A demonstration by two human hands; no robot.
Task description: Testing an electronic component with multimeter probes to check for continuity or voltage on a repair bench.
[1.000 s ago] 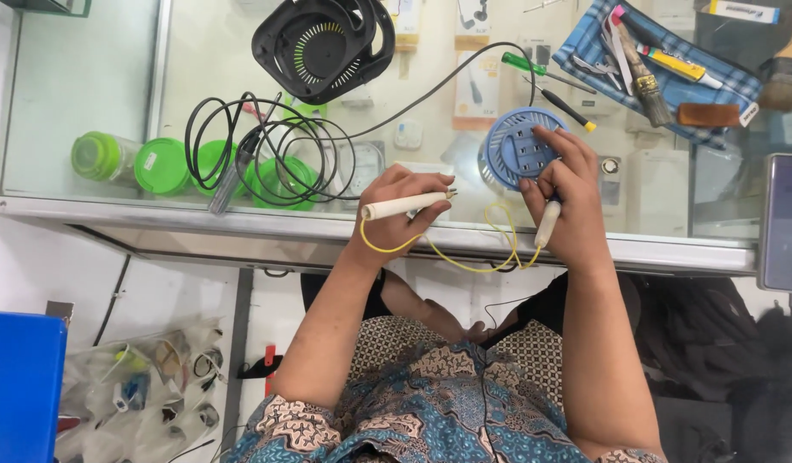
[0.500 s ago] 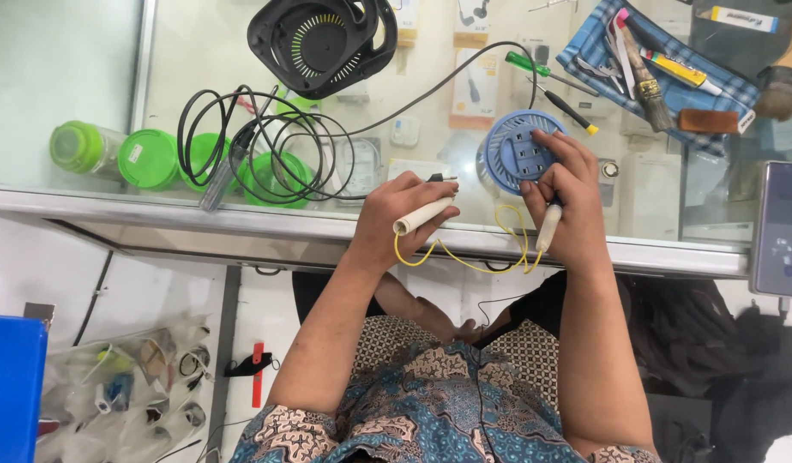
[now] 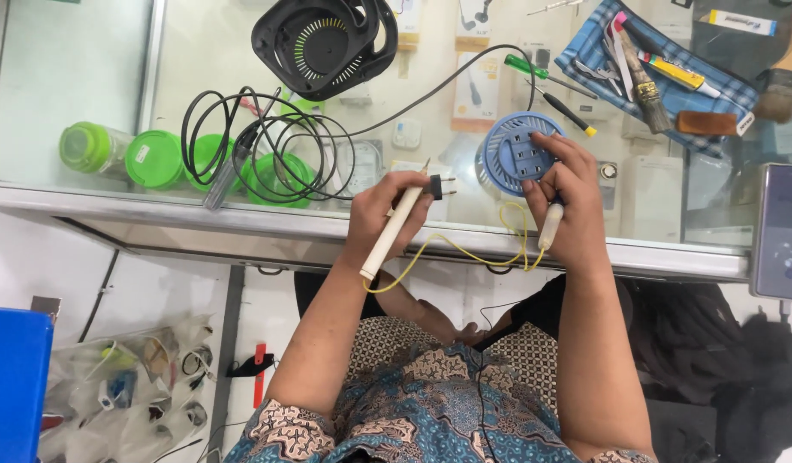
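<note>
- Across the top of my view runs the glass surface (image 3: 87, 77), its near edge a metal rail that both my hands hang over.
- At the far edge, left of centre, I see a black fan housing (image 3: 323, 43), with a coil of black cable (image 3: 267, 154) lying just in front of it.
- Toward the far right corner sits a blue checked cloth (image 3: 662, 64) carrying brushes and small tools; a phone (image 3: 780, 231) rests at the right end of the near edge.
- Green-lidded jars (image 3: 126, 154) stand toward the left, near the front rail.
- My right hand (image 3: 567, 201) reaches to the round blue socket block (image 3: 516, 154) close to the near edge; its fingers touch the block's face while the palm grips a cream probe (image 3: 550, 225).
- My left hand (image 3: 387, 214) is at the near edge, fingers clenched around a cream probe handle (image 3: 394, 233) whose tip points at a black plug (image 3: 441, 186) just beside it.
- Between the two probes loops a yellow wire (image 3: 464, 249), hanging over the rail.
</note>
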